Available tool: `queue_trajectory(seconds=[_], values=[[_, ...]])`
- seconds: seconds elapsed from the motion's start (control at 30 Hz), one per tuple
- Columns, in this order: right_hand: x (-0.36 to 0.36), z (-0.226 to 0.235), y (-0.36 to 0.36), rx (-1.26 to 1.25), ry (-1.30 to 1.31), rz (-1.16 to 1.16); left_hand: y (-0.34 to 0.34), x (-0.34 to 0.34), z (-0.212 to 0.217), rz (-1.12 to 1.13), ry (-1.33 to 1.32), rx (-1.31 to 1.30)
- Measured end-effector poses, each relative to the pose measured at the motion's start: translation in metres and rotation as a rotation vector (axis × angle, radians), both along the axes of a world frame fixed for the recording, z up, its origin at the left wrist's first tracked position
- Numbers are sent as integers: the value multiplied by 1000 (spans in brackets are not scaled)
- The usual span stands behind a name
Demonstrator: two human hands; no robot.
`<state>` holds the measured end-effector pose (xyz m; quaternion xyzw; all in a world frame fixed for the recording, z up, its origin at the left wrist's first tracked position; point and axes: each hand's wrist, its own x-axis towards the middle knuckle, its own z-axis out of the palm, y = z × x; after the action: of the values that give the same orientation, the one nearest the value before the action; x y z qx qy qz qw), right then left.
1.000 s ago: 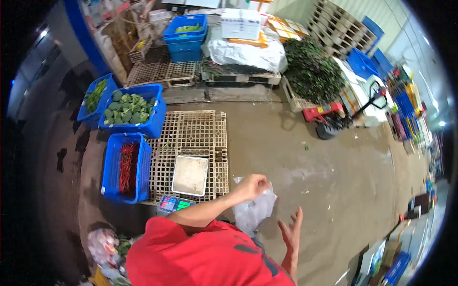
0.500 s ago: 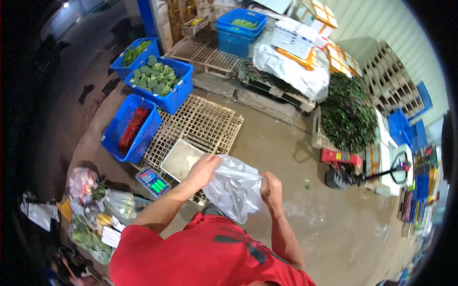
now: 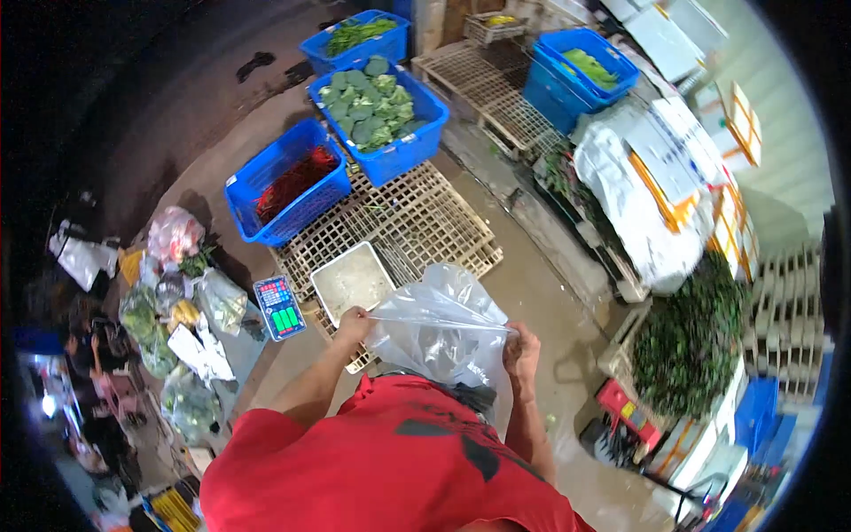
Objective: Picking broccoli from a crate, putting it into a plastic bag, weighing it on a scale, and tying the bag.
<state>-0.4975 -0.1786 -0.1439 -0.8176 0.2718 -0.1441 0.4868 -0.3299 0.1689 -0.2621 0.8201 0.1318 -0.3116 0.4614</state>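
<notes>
A clear plastic bag (image 3: 434, 341) is stretched between my two hands in front of my red shirt. My left hand (image 3: 356, 326) pinches one side of its edge, beside the white scale tray (image 3: 350, 282). On the opposite side, my right hand (image 3: 521, 349) grips the bag with closed fingers. The upper part of the bag puffs out beyond the taut line between the hands. Left of the tray sits the scale's keypad and display (image 3: 279, 308), with green lit bars. Beyond it, a blue crate (image 3: 238, 197) holds long red chillies (image 3: 297, 183).
A beige plastic pallet (image 3: 434, 217) lies under the crates. Broccoli (image 3: 368, 102) fills another blue crate (image 3: 421, 146). Several bags of vegetables (image 3: 217, 301) lie at the left. To the right stand a leafy green heap (image 3: 687, 346) and a red pallet jack (image 3: 628, 412).
The view has swung, so the crates and pallet appear farther right. My hands have pulled the bag's edge taut, and its upper part has billowed outward.
</notes>
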Motion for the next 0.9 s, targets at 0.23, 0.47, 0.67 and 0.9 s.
queue_trajectory(seconds=[0.23, 0.47, 0.67, 0.9], values=[[197, -27, -113, -64, 109, 352, -62, 37, 37, 658, 64, -478], [411, -6, -127, -26, 101, 824, -97, 22, 95, 355, -545, 439], [542, -33, -72, -49, 111, 1128, -124, 50, 54, 1009, -360, 381], [692, -93, -58, -40, 474, 1257, -146, 197, 48, 1218, 138, -348]])
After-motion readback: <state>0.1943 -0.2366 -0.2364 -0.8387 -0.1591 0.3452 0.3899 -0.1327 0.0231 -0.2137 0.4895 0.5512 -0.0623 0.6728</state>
